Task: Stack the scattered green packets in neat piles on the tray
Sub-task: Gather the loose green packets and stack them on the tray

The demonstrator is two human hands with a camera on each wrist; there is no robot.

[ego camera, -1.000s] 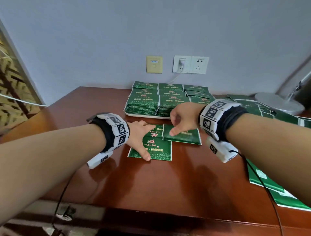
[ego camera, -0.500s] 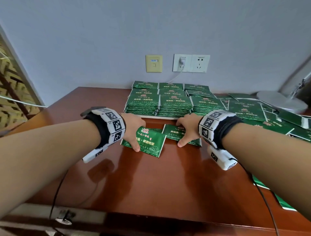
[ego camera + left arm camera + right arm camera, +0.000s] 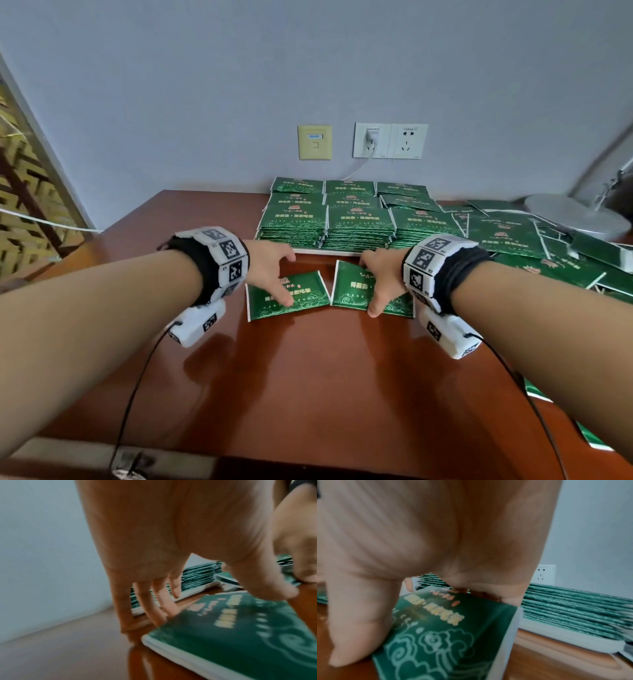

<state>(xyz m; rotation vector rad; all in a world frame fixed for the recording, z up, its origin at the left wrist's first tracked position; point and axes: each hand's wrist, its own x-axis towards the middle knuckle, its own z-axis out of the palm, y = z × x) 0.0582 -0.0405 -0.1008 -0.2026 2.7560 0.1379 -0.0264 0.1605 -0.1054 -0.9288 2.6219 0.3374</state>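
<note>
**2 hands on 2 loose packets in front of the tray**

Landmark: the flat white tray [image 3: 329,251] at the back of the glossy red-brown wooden table [image 3: 318,377], against the pale blue wall [image 3: 308,68]. The tray carries neat piles of green foil packets [image 3: 359,222] with gold print, in 3 columns, the front piles thick.

Just in front of the tray, 2 loose packets lie on the table side by side, almost touching at their inner edges. The left loose green packet [image 3: 301,301] sits tilted, its far right corner raised toward the tray. The left hand [image 3: 270,270] is over it, thumb tip pressed on its face, the other fingers [image 3: 154,609] spread and reaching down at its far edge; the left wrist view is blurred, so whether they hook under the edge I cannot tell. The right loose green packet [image 3: 352,289] lies under the right hand [image 3: 383,277]: the thumb [image 3: 356,628] comes down at its near edge, fingers curl over its far edge, and in the right wrist view the far edge lifts off the table in that pinch.

Right of the tray, a scattered heap of green packets [image 3: 507,236] overlaps in a mess, reaching a round silver lamp base [image 3: 575,216]. Above the tray on the wall: a yellowish wall plate [image 3: 315,142] and white power sockets [image 3: 390,140] with 1 white plug in and its cable dropping behind the piles. Both wrists wear black bands with white marker blocks [image 3: 226,253].
</note>
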